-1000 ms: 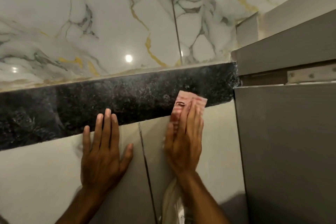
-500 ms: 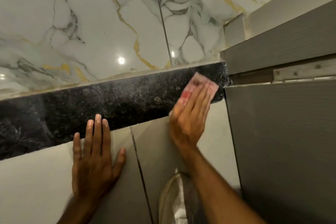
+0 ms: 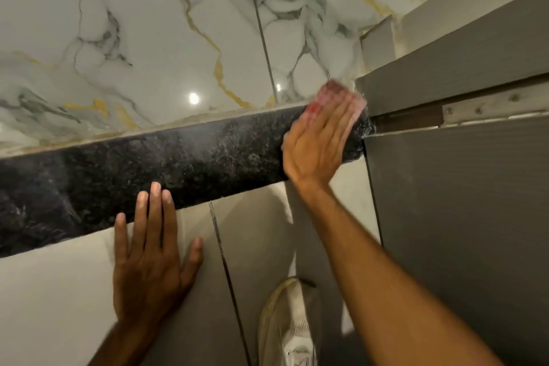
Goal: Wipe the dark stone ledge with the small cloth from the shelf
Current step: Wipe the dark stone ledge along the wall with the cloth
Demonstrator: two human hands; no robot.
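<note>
- The small pink-and-red checked cloth (image 3: pixel 335 99) lies pressed flat at the far right end of the dark speckled stone ledge (image 3: pixel 178 163), hard against the grey cabinet side (image 3: pixel 463 217); no room is left to the right, and a long bare stretch of ledge is open to the left.
- The cloth looks thin and blurred, its top edge overlapping the white gold-veined marble wall tile (image 3: pixel 142 38).
- The right hand (image 3: pixel 318 142) lies flat on it, fingers spread straight, pinning rather than gripping.
- The left hand (image 3: pixel 148 258) is open, holding nothing, palm on the pale tile below, fingertips touching the ledge's lower edge.
- A second ago the cloth sat at the ledge's lower edge; it is now higher and further right.
</note>
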